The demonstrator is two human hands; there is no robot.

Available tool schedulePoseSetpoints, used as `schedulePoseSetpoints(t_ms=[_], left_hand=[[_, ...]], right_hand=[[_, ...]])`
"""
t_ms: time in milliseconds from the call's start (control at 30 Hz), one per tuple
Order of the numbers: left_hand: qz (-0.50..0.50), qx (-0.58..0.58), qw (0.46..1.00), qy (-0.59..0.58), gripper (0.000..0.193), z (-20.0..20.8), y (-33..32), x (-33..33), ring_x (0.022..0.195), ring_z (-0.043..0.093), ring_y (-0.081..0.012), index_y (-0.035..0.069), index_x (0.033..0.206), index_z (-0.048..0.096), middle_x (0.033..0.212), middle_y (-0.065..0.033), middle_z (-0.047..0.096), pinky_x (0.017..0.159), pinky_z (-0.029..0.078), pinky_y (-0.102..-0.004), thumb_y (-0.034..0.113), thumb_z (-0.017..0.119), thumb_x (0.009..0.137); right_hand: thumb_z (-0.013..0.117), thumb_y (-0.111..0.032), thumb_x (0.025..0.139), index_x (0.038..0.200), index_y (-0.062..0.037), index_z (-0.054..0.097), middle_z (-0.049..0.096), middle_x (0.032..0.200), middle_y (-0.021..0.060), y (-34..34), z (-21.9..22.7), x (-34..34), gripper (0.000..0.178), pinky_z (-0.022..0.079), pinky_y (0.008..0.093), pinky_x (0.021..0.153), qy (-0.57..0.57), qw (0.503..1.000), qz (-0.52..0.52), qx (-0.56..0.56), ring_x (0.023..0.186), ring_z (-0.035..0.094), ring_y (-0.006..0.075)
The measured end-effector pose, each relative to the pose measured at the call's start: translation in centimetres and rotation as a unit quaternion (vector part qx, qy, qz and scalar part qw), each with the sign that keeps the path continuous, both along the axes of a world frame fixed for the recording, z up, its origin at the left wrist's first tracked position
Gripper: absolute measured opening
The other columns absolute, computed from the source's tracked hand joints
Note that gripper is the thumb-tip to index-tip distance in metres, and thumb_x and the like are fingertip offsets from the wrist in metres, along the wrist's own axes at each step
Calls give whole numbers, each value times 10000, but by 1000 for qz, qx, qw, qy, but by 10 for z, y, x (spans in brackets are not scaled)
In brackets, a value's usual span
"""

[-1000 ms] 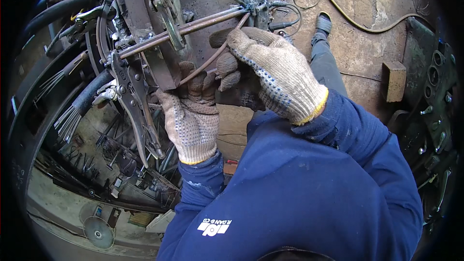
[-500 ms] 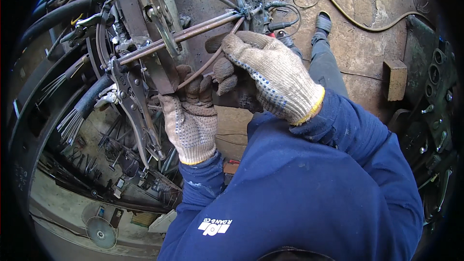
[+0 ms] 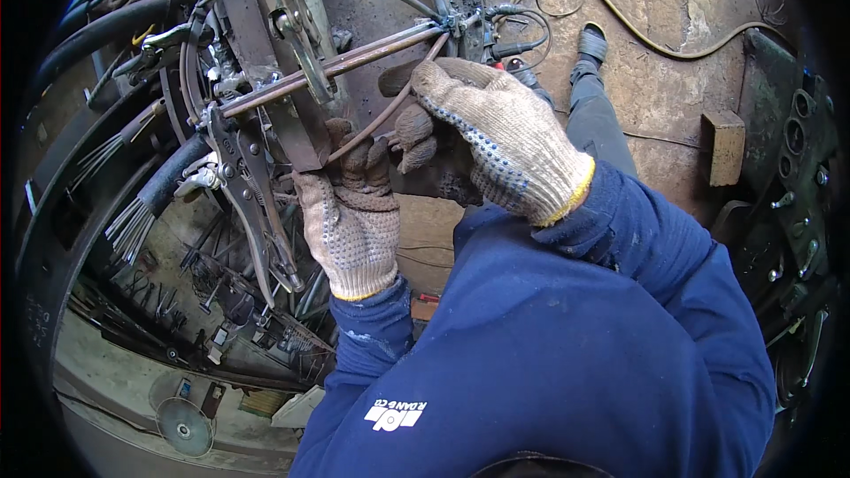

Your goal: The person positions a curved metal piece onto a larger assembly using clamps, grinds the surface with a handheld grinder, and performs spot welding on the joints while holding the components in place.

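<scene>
Thin curved rod (image 3: 387,114). Sits by table's (image 3: 376,16) near edge, lower end beside square bar (image 3: 299,137); pinched in right hand's (image 3: 500,128) fingers, backed by left hand's (image 3: 354,221) curled fingers, closure unclear. Could skew through slackened pinch.
</scene>
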State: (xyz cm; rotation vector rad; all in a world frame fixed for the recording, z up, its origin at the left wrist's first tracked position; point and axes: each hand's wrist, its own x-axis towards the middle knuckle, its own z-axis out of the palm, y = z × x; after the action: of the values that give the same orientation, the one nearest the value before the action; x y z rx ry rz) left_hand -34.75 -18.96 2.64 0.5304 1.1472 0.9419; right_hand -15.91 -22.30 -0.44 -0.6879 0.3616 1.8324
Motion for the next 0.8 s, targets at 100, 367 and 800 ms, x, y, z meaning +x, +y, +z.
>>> schedulePoseSetpoints(t_ms=[100,367,800], left_hand=[[3,0,1000,5,481,0,-1,1,1177,573,-300,31,1364,448,1315,-160,559,1042,445,-475,351,461,1004],[-19,-2,999,-29,475,3,0,3,1154,587,-287,69,1355,471,1303,-129,572,1011,469,-474,384,461,1000],[-8,-10,999,-48,461,5,-3,9,1071,618,-393,40,1345,453,1240,-228,564,920,523,-576,309,536,979]], right_hand=[[563,-287,972,1156,-7,602,693,899,78,0,0,0,337,594,307,669,8,1000,2,-1,780,683,154],[578,-278,967,1159,14,611,694,909,80,-1,-7,-6,352,571,283,707,-100,995,7,25,773,677,138],[620,-191,944,1197,24,579,698,929,132,-23,2,-14,334,588,317,734,-66,997,-32,38,811,694,189]])
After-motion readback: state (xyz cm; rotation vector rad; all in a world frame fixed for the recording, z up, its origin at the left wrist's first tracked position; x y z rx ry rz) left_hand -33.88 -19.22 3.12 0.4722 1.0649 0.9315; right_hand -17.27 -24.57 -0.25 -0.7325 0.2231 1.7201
